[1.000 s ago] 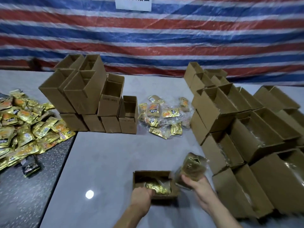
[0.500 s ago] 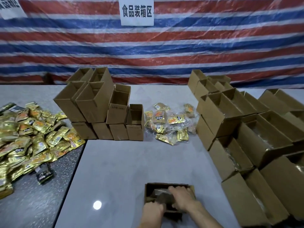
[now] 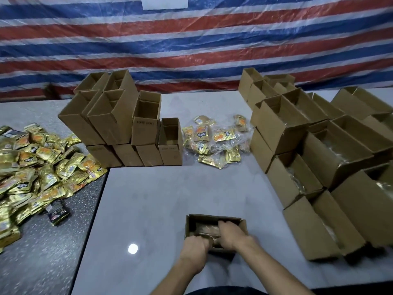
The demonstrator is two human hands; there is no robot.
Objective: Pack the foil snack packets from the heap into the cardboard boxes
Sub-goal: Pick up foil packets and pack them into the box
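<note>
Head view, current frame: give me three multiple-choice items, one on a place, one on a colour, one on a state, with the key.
1. Where does the large heap of foil packets lie?
A. Inside the boxes at the right
B. On the dark table at the left
C. In front of the person

2. What colours are the stripes of the tarp at the back?
A. Green and yellow
B. Black and grey
C. Red, white and blue

3. How is the cardboard box nearest the person?
A. Open at the top, both hands at it
B. Taped shut
C. Upside down

1 B: the heap covers the dark table at the left.
2 C: those stripes run across the whole tarp.
3 A: the left hand and the right hand are at its open top.
</note>
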